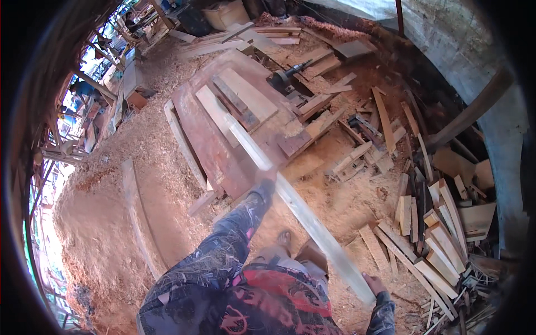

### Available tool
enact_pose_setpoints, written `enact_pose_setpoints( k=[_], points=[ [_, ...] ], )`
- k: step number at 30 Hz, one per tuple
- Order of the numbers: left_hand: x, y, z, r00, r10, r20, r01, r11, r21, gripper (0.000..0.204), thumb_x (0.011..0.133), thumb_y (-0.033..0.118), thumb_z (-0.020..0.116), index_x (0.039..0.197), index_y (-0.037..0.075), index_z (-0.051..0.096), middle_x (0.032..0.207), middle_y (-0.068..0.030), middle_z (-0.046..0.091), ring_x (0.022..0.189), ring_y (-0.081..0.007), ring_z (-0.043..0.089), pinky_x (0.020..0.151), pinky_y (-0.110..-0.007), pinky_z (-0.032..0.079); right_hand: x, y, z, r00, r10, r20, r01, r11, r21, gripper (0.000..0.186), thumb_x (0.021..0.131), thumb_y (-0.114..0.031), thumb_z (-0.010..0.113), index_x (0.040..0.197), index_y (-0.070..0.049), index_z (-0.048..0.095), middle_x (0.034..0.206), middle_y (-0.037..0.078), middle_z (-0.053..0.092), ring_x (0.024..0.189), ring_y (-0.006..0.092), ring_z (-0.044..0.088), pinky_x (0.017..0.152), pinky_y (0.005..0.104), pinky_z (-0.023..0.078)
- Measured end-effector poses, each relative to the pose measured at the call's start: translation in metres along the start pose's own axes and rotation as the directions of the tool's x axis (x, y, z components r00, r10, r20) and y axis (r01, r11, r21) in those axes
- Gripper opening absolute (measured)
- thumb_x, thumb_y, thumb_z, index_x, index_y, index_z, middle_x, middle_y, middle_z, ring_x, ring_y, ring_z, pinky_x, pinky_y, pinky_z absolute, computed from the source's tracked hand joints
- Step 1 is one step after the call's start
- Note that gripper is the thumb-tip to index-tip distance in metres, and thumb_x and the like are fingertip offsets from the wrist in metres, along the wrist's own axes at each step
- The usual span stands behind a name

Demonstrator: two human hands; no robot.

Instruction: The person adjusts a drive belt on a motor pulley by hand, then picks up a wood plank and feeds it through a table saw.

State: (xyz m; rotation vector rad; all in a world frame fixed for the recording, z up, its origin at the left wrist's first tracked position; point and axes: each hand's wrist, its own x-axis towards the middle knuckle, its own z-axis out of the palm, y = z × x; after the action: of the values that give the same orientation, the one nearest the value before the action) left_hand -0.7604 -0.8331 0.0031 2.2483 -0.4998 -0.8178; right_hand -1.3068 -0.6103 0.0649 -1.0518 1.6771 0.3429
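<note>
A long pale wooden plank (pixel 312 223) slants across in front of me, from above the reddish-brown worktable (pixel 192 117) down to my right side. My left hand (pixel 268 174) is closed around it near its middle, slightly blurred. At the plank's near end, my right hand (pixel 375 283) grips the right edge; part of its fingers is hidden. The plank's far end reaches over other boards on the table, among them a wide light board (pixel 248 95) and a narrow greyish one (pixel 234 100).
A dark machine (pixel 286 77) with a shaft sits at the table's far right. Wood offcuts (pixel 441 240) lie heaped at right. On the shavings-covered ground at left lies a long board (pixel 139 218). A slanting post (pixel 474 109) stands at right. People are far off at upper left.
</note>
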Motion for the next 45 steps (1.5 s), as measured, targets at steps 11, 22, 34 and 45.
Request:
enact_pose_setpoints(
  k=[11, 22, 34, 45],
  points=[
    [0.074, -0.027, 0.019, 0.940, 0.140, -0.310, -0.178, 0.979, -0.098, 0.056, 0.098, 0.040, 0.034, 0.128, -0.007, 0.043, 0.117, -0.0308, 0.055, 0.108, -0.0432, 0.054, 0.092, -0.045, 0.043, 0.050, -0.043, -0.017, 0.982, 0.029, 0.184, -0.049, 0.993, 0.105, 0.068, 0.085, -0.061, 0.050, 0.101, 0.003, 0.068, 0.089, 0.019, 0.069, 0.086, 0.0249, 0.065, 0.082, 0.0343, 0.047],
    [0.062, 0.004, -0.006, 0.966, 0.133, -0.220, -0.135, 0.991, 0.006, 0.056, 0.099, 0.039, 0.030, 0.131, -0.006, 0.042, 0.123, -0.0277, 0.053, 0.112, -0.0413, 0.052, 0.096, -0.044, 0.040, 0.061, -0.041, 0.014, 0.974, -0.039, 0.225, -0.022, 0.965, 0.261, 0.067, 0.085, -0.057, 0.053, 0.103, 0.005, 0.066, 0.094, 0.015, 0.068, 0.085, 0.0204, 0.063, 0.081, 0.0326, 0.047],
    [0.105, -0.017, 0.001, 0.961, 0.089, -0.263, -0.052, 0.988, 0.146, 0.059, 0.098, 0.041, 0.028, 0.134, -0.004, 0.039, 0.126, -0.0296, 0.050, 0.115, -0.0432, 0.050, 0.098, -0.044, 0.040, 0.072, -0.056, 0.014, 0.974, -0.024, 0.227, -0.037, 0.965, 0.260, 0.064, 0.086, -0.056, 0.053, 0.104, 0.004, 0.067, 0.092, 0.015, 0.069, 0.083, 0.0201, 0.065, 0.078, 0.0310, 0.048],
    [0.106, -0.007, -0.001, 0.945, 0.155, -0.286, -0.168, 0.986, -0.021, 0.055, 0.098, 0.037, 0.029, 0.132, -0.004, 0.042, 0.122, -0.0291, 0.054, 0.112, -0.0423, 0.053, 0.096, -0.043, 0.041, 0.060, -0.090, 0.007, 0.978, -0.006, 0.209, -0.049, 0.965, 0.256, 0.065, 0.084, -0.056, 0.055, 0.104, 0.005, 0.067, 0.093, 0.016, 0.069, 0.085, 0.0214, 0.065, 0.081, 0.0318, 0.048]
  ],
)
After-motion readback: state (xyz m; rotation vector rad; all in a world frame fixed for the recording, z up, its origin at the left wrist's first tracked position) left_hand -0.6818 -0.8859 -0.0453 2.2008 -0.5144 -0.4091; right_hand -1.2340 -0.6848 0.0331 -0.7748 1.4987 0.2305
